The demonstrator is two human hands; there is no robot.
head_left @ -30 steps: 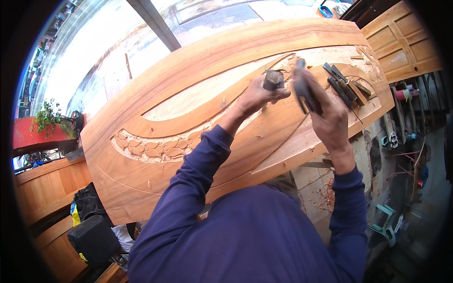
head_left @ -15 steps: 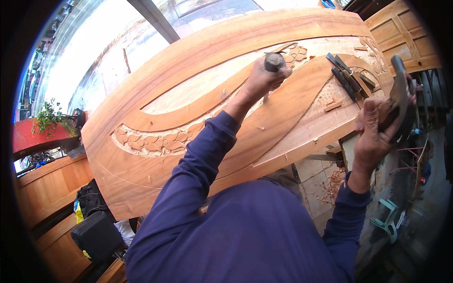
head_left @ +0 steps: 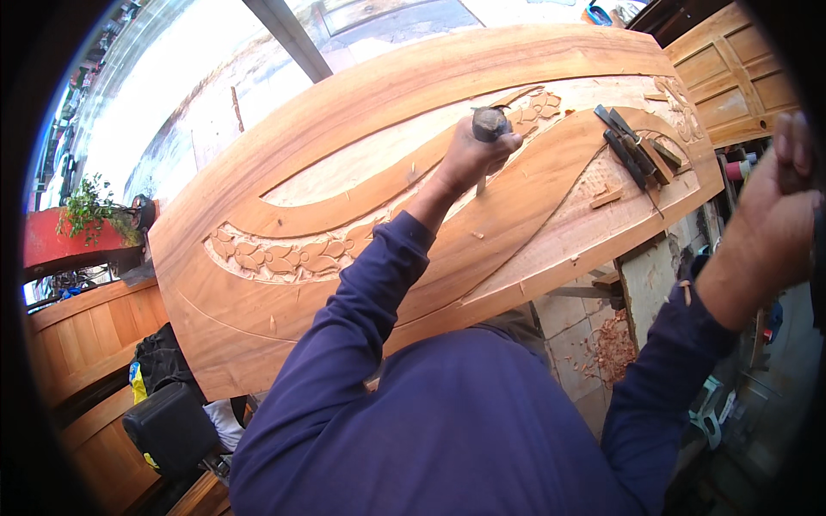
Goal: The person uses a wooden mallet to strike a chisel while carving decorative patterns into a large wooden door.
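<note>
A broad, orange-brown wooden panel (head_left: 413, 314) is laid out in front of a person in a navy-blue long-sleeved top (head_left: 465, 421), its face cut with a curving band of raised flowers and leaves (head_left: 288, 260). Above the panel's carved middle, an upright hand tool with a round, worn, dark-rimmed head (head_left: 490, 125) is gripped by the left hand (head_left: 470, 162), with the fingers wrapped about it; a pale shaft is seen below the fist, though whether its tip is touching the wood cannot be told. The right hand (head_left: 766, 228) is raised well apart from the left, beyond the panel's right end, its fingers curled around a dark-brown object (head_left: 792, 179) mostly lost at the view's black rim.

Dark hand tools with wooden parts (head_left: 635, 156) are heaped on the panel's right portion, and a small, tan wooden block (head_left: 606, 198) is left just beside them. Reddish-brown wood shavings (head_left: 613, 348) are scattered over the tiled floor (head_left: 557, 320) below. At left, a black, box-shaped case (head_left: 172, 430) is seen near the panel's corner, and a leafy green plant (head_left: 90, 211) is held in a red planter (head_left: 73, 245).
</note>
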